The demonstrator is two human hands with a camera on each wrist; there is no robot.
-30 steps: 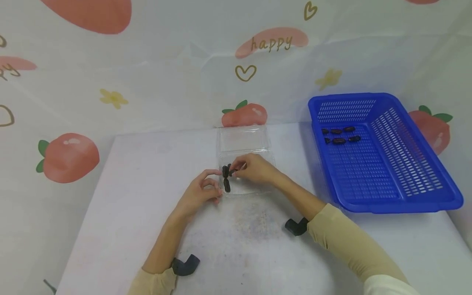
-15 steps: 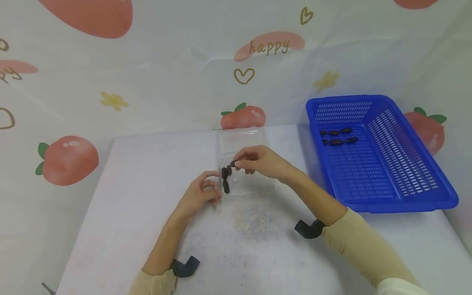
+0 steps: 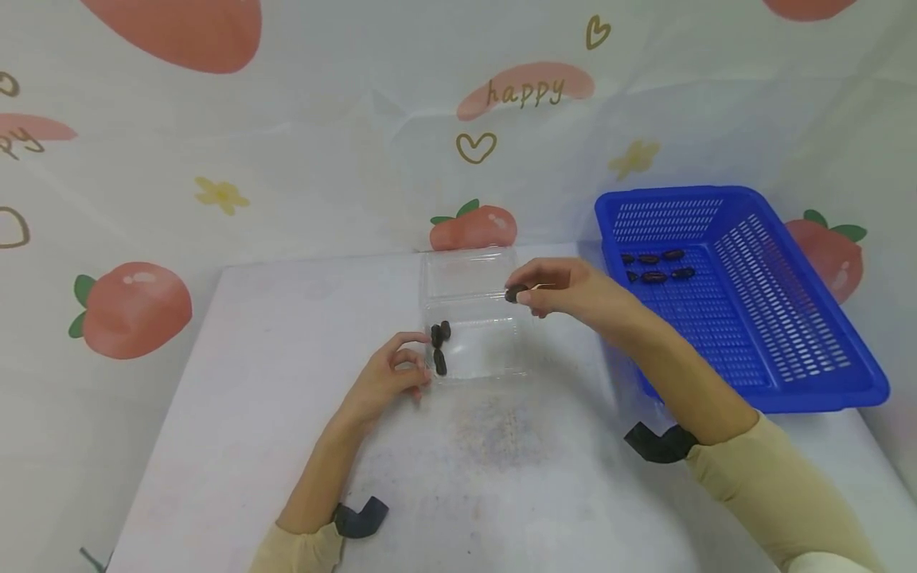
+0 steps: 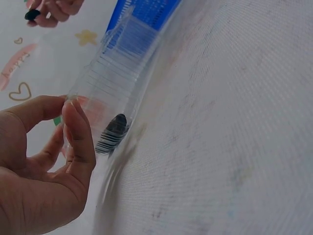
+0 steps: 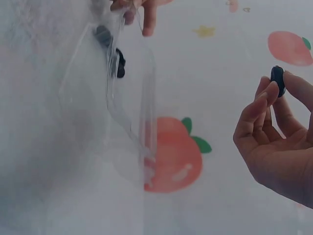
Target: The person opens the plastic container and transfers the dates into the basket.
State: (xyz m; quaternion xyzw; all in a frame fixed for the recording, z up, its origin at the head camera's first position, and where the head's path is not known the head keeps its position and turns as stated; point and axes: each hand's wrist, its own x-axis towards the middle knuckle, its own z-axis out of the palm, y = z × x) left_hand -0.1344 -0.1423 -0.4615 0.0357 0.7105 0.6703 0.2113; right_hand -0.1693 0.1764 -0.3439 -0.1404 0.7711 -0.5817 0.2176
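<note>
Right hand lifted out of clear box, now mid-air between box and blue basket, pinching one dark piece at fingertips. Three pieces remain in box vs. four before. Left hand unchanged, fingers gripping box's left edge. Looks like transfer toward basket; six pieces already there.

Beige sleeves, black wrist straps
</note>
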